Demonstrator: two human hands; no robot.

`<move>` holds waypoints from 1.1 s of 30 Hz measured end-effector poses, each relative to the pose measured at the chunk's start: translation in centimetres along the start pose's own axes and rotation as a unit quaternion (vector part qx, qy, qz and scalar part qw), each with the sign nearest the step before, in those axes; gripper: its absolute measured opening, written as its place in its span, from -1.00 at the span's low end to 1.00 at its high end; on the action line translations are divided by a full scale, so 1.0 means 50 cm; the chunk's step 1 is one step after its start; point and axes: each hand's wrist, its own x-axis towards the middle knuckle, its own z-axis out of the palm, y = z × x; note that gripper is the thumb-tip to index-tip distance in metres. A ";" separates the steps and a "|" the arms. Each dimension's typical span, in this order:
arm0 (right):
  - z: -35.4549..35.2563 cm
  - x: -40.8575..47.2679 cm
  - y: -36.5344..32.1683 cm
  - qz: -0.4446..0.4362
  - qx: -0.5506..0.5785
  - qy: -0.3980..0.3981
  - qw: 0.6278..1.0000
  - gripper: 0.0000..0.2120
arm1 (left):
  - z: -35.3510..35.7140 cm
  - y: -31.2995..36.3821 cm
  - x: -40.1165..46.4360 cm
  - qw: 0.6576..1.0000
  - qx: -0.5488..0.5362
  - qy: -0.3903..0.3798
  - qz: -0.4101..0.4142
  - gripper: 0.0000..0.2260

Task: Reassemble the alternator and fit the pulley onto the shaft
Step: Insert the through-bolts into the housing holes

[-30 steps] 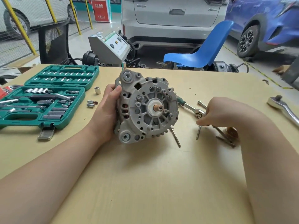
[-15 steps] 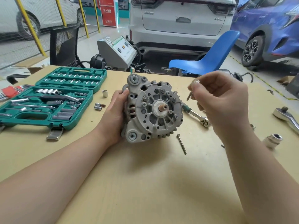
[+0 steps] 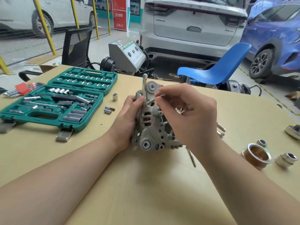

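Note:
The grey alternator (image 3: 152,127) stands on edge in the middle of the table. My left hand (image 3: 128,117) grips its left side and back. In front of its face, my right hand (image 3: 186,114) pinches a long bolt (image 3: 151,100) at the housing's upper left, hiding the shaft. The ribbed pulley (image 3: 256,155) lies on the table to the right, apart from the alternator. Another long bolt (image 3: 191,157) lies by my right wrist.
An open green socket set (image 3: 53,101) fills the left of the table, with loose sockets (image 3: 109,109) beside it. A socket (image 3: 284,159) and a nut (image 3: 262,142) lie near the pulley. A ratchet head (image 3: 292,132) sits at the right edge. Hex keys (image 3: 19,90) lie far left.
My right hand picked a bolt off the table, lifted it and carried it left to the top left of the alternator face. My left hand has kept its hold while the view shifted.

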 end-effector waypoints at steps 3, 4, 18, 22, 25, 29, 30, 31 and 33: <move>0.005 -0.009 0.003 -0.017 -0.028 0.008 0.999 -0.95 | -0.002 -0.002 0.003 1.000 0.002 0.005 -0.001 -0.67; 0.006 -0.012 0.003 -0.024 -0.036 0.008 0.999 -0.96 | -0.004 -0.003 0.004 1.000 0.002 0.008 -0.002 -0.66; -0.004 -0.002 0.009 -0.045 -0.095 -0.074 0.992 -0.87 | -0.003 0.000 -0.003 1.000 -0.008 -0.025 -0.011 -0.66; -0.018 0.011 0.002 -0.044 -0.130 -0.100 0.986 -0.91 | -0.003 0.000 -0.004 1.000 -0.006 -0.025 -0.008 -0.66; -0.024 0.013 -0.001 -0.050 -0.141 -0.115 0.982 -0.94 | 0.000 0.004 -0.007 1.000 0.008 -0.019 -0.001 -0.68; -0.016 -0.005 -0.003 -0.041 -0.147 -0.084 0.985 -0.88 | 0.005 0.008 -0.009 1.000 0.008 -0.008 0.000 -0.60; -0.012 -0.011 -0.004 -0.036 -0.147 -0.071 0.986 -0.85 | 0.005 0.011 -0.009 1.000 0.013 -0.013 -0.006 -0.68; -0.008 -0.017 -0.005 -0.031 -0.142 -0.059 0.988 -0.84 | 0.004 0.011 -0.010 1.000 0.014 -0.021 -0.013 -0.72; -0.004 -0.027 -0.007 -0.023 -0.126 -0.046 0.991 -0.82 | 0.003 0.009 -0.010 0.999 0.001 -0.034 -0.017 -0.69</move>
